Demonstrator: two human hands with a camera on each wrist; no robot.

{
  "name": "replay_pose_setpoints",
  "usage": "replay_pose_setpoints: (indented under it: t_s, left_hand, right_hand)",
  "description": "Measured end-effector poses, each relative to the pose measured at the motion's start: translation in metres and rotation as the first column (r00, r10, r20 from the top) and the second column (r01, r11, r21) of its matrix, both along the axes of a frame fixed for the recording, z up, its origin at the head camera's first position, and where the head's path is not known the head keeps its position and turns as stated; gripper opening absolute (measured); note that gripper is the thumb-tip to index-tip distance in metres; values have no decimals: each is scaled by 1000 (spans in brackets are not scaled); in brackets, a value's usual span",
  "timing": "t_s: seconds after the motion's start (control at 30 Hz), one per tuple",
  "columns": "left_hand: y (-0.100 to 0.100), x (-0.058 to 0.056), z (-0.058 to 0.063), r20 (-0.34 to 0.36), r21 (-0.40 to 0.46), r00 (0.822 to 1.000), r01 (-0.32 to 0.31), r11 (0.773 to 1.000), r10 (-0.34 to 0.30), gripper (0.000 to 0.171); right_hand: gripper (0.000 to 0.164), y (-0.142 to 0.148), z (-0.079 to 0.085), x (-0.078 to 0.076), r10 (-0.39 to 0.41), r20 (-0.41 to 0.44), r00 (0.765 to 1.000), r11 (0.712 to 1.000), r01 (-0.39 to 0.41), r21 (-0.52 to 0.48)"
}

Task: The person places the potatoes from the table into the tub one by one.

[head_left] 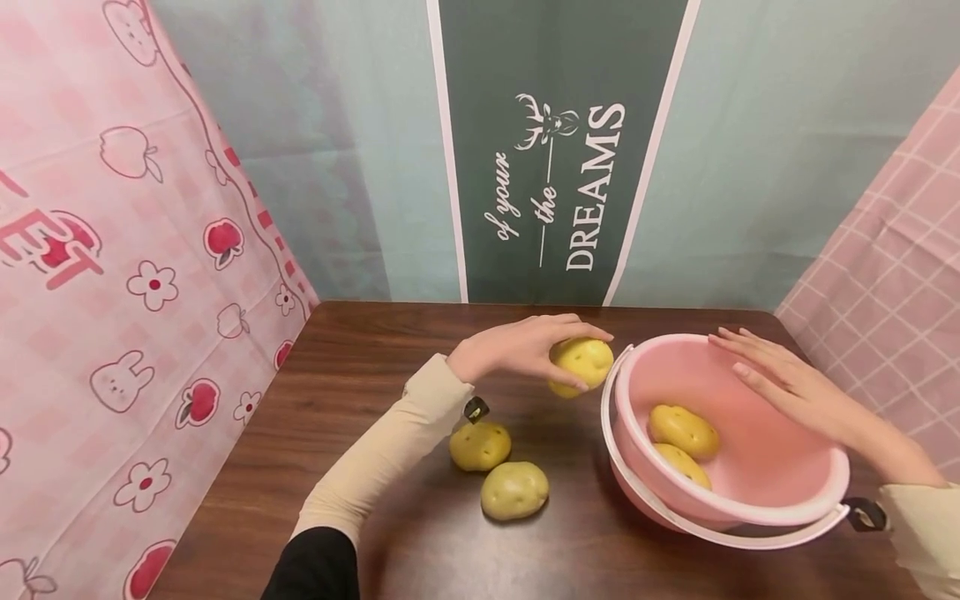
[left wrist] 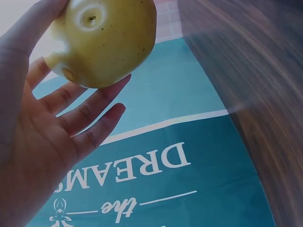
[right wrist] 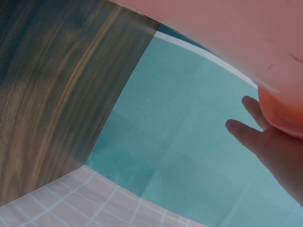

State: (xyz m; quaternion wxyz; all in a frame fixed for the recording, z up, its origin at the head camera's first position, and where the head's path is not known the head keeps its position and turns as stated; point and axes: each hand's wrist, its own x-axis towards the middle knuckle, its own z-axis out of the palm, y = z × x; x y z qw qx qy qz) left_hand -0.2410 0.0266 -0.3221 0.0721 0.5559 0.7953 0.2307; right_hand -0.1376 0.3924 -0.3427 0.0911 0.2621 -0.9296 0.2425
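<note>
My left hand (head_left: 517, 346) holds a yellow potato (head_left: 585, 364) above the table, left of a pink bucket (head_left: 795, 508). Thumb and fingers lie on either side of it; the left wrist view shows the potato (left wrist: 111, 45) large, dimpled and shiny. At the bucket's far right rim rests my right hand (head_left: 802, 392), fingers stretched out and thumb toward the inside. Two straight fingers of the right hand (right wrist: 279, 151) show beside the bucket wall (right wrist: 227, 33) in the right wrist view. Inside the bucket lie two potatoes (head_left: 682, 431).
Two more potatoes, one darker (head_left: 481, 446) and one paler (head_left: 515, 491), lie on the brown wooden table (head_left: 330, 417) below my left forearm. The bucket's white handle (head_left: 720, 535) hangs along its near side. Printed cloths (head_left: 360, 167) stand around the table.
</note>
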Motion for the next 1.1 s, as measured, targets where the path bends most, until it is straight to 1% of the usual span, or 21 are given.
replay_pose_setpoints:
  t_s: [0.07,0.3,0.47,0.63,0.8,1.0,1.1]
  left_hand:
    - [1,0,2,16,8,1000,-1,1000,1,70]
    - [5,2,8,14,18,1000,10,1000,-10,70]
    - [6,4,12,27,28,999,17,999,-18,71]
    - [8,4,10,33,33,999,30,999,-31,71]
    - [11,4,9,12,38,999,41,998,-41,71]
    - [13,4,11,6,55,998,58,997,-59,71]
    - [13,4,13,8,50,999,53,997,-54,72]
  right_hand:
    - [48,0,-1,0,-2,-6,1000,1000,2,3]
    - [49,0,1,-2,-10,1,1000,1000,10,2]
    - [50,0,1,-2,-7,8,1000,1000,7,-1]
    - [48,0,0,-2,-3,4,1000,1000,3,3]
    - [49,1,-2,-2,-9,12,1000,1000,9,1]
    - [51,1,-3,-3,-26,36,999,1000,26,-7]
    - [51,1,-3,-3,-29,39,999,1000,29,-5]
